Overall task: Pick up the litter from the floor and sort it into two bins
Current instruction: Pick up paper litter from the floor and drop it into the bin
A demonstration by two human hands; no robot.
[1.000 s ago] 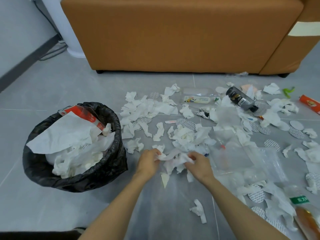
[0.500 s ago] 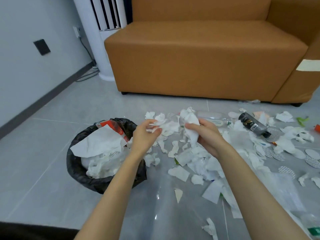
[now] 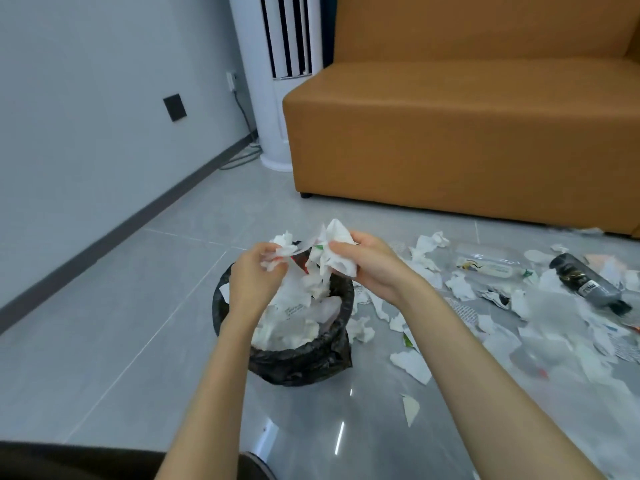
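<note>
The left hand (image 3: 254, 284) pinches a small crumpled tissue wad (image 3: 282, 244) at its fingertips. The right hand (image 3: 372, 268) curls round a larger tissue bunch (image 3: 334, 261), soft and white, which sticks up above the thumb and hangs in ragged folds below the fingers. Both bundles are held directly over the bin (image 3: 294, 362), a round one lined with a wrinkled, glossy black bag and heaped with creased paper. To its right, on the smooth grey tiled floor (image 3: 121, 306), lie torn white scraps (image 3: 412, 367), a clear plastic bottle (image 3: 485, 261) on its side and a dark cylindrical bottle (image 3: 585, 287), also lying down
</note>
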